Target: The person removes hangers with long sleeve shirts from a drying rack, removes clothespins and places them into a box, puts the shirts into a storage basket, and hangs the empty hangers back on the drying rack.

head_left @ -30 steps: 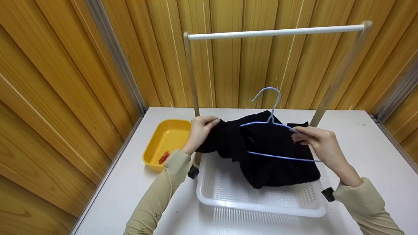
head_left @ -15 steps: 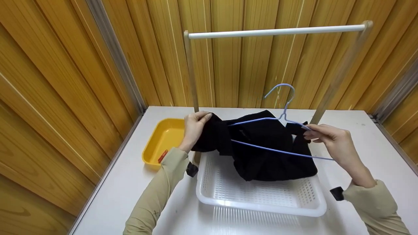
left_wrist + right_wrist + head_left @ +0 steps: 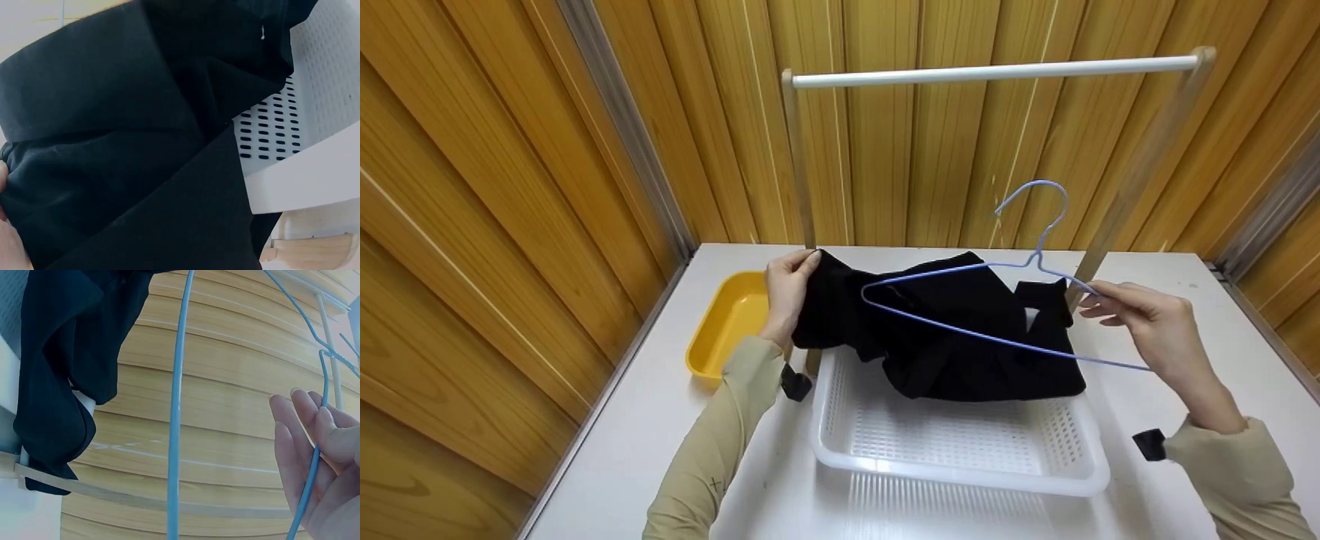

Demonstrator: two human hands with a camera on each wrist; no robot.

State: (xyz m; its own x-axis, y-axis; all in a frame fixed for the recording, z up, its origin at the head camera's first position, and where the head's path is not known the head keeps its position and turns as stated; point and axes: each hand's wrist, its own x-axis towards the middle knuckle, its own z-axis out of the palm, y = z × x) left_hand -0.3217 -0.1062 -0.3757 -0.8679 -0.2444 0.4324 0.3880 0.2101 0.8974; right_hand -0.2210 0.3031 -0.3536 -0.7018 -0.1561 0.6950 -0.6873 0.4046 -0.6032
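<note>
A black garment (image 3: 960, 367), its kind unclear among the folds, lies bunched over the back of the white basket (image 3: 960, 480). My left hand (image 3: 786, 289) pinches its upper left edge between thumb and fingers. In the left wrist view the cloth (image 3: 124, 157) fills most of the picture, and only a bit of that hand (image 3: 11, 242) shows. A blue wire hanger (image 3: 1039, 255) is held up by my right hand (image 3: 1147, 319), which pinches its right shoulder. The hanger's left corner is in front of the cloth. The right wrist view shows thumb and fingers (image 3: 332, 461) on the wire.
Behind the basket stands a rack with a white rail (image 3: 997, 73) and wooden posts (image 3: 1140, 180). A yellow tray (image 3: 705, 367) sits to the left, partly behind my left hand. Wood-patterned walls (image 3: 885, 165) enclose the white table (image 3: 1200, 360) at the back and sides.
The hanger has moved right and up with my right hand, and its left corner has come out of the garment. My left hand has shifted left, pulling the cloth along.
</note>
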